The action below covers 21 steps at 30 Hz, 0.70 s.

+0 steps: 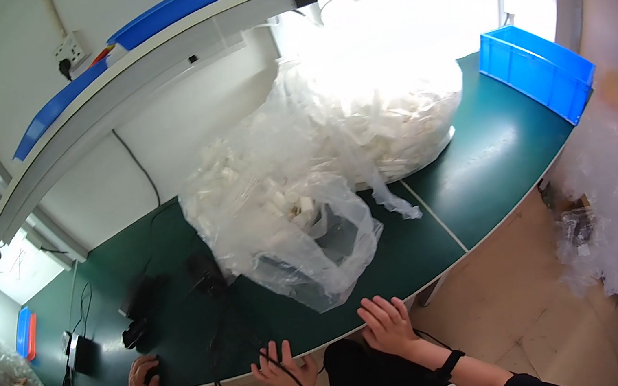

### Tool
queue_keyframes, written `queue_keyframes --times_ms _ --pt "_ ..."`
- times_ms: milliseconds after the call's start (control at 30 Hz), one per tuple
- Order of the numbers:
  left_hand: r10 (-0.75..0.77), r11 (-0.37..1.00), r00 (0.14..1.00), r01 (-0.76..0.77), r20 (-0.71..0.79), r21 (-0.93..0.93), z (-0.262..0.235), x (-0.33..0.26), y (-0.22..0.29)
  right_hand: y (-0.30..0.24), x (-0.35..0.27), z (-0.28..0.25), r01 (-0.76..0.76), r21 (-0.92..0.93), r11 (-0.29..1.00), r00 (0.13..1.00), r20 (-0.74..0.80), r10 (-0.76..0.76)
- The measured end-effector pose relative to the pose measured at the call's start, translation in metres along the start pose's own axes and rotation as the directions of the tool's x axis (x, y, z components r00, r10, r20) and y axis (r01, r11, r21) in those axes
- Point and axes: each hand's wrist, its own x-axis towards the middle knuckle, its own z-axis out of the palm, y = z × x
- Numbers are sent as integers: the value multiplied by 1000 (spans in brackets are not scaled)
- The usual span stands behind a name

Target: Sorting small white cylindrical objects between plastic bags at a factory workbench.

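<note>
My left hand point(281, 370) rests with fingers spread at the near edge of the green table point(477, 163), touching a thin black cable point(223, 336). Close beside it, my right hand point(386, 323) lies open on the same edge and holds nothing. Just beyond both hands stands a clear plastic bag point(278, 207) stuffed with small white plastic parts, with a dark device point(332, 232) showing through its front. A second, larger bag of white parts point(388, 125) lies behind it under bright window light.
Another person's hand point(141, 383) grips a black object at the table edge on the left. Black adapters and cables point(142, 301) lie on the table's left part. A blue bin point(535, 70) stands at the far right. Bags of plastic parts point(613, 205) sit on the floor.
</note>
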Motion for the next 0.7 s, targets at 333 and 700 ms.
queue_keyframes --times_ms 333,700 --pt "-11 1000 999 10 -48 -24 12 -5 -3 1 -1 9 32 -24 999 996 -85 -34" --pt "-8 1000 999 8 -51 12 15 -9 -5 -1 -2 13 11 -27 1000 994 -107 -14"
